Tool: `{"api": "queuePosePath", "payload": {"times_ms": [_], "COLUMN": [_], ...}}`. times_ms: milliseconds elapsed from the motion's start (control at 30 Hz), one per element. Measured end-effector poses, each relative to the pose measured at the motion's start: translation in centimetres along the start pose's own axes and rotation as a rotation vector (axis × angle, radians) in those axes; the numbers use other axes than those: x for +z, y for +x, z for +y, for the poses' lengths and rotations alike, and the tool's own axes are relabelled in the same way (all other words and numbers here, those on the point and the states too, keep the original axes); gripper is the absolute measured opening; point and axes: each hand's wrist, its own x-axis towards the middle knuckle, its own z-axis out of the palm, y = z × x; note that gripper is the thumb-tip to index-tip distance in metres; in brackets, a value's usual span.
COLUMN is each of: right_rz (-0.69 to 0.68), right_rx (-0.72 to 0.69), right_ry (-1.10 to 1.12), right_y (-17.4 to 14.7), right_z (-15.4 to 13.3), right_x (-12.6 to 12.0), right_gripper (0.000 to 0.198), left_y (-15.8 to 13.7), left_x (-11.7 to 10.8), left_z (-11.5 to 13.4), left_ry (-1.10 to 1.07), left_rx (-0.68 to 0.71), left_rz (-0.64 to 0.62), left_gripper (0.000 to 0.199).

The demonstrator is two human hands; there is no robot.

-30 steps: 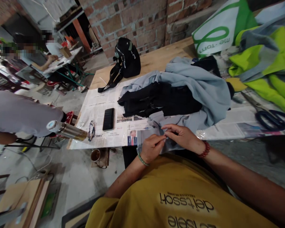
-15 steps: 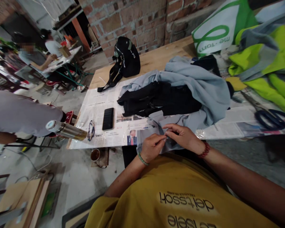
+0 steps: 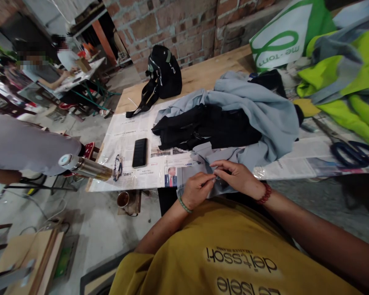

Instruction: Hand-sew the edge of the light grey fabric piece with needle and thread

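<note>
At the table's front edge, my left hand (image 3: 198, 189) and my right hand (image 3: 238, 177) meet fingertip to fingertip. Both are closed in a pinch; whatever is between the fingers is too small to make out. A piece of grey fabric (image 3: 184, 180) lies beneath and between them, partly hidden by the hands and draping over the edge. Just beyond are a black garment (image 3: 227, 127) and a bunched grey-blue garment (image 3: 273, 119), lying together on newspaper.
On the table lie a phone (image 3: 140, 153), a bracelet (image 3: 117, 168), a black bag (image 3: 169, 73), large scissors (image 3: 341, 149) and yellow-green clothing (image 3: 341, 78). A bottle (image 3: 86, 166) stands at the left edge. Beside it sits a person in a grey shirt (image 3: 27, 143); others work farther back.
</note>
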Motion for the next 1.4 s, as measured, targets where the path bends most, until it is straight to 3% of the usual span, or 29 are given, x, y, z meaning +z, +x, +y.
{"api": "queuePosePath", "payload": {"times_ms": [300,667,967,1200,1400], "right_rz": [-0.005,0.113,-0.091,-0.092,0.004], "right_rx": [0.005,-0.056,0.223,0.242,0.205], "right_ry": [0.010,0.079,0.652,0.747,0.780], "right_y": [0.10,-0.44,-0.13,-0.12,0.10], "right_z": [-0.14,-0.48,-0.39,-0.26,-0.12], "right_x": [0.12,0.01,-0.42,-0.52,-0.53], "right_gripper": [0.031,0.029,0.034,0.035,0.036], "left_y": [0.01,0.10,0.10,0.22,-0.07], "left_x": [-0.05,-0.07,-0.27,-0.03,0.10], "left_z": [-0.03,-0.07,0.16,0.11,0.10], "left_ry": [-0.012,-0.002,-0.081,-0.176,-0.220], "left_rx": [0.003,-0.002,-0.072,-0.211,-0.284], "left_rz": [0.010,0.028,0.045,0.056,0.025], "left_gripper": [0.017,0.016,0.015,0.015,0.019]}}
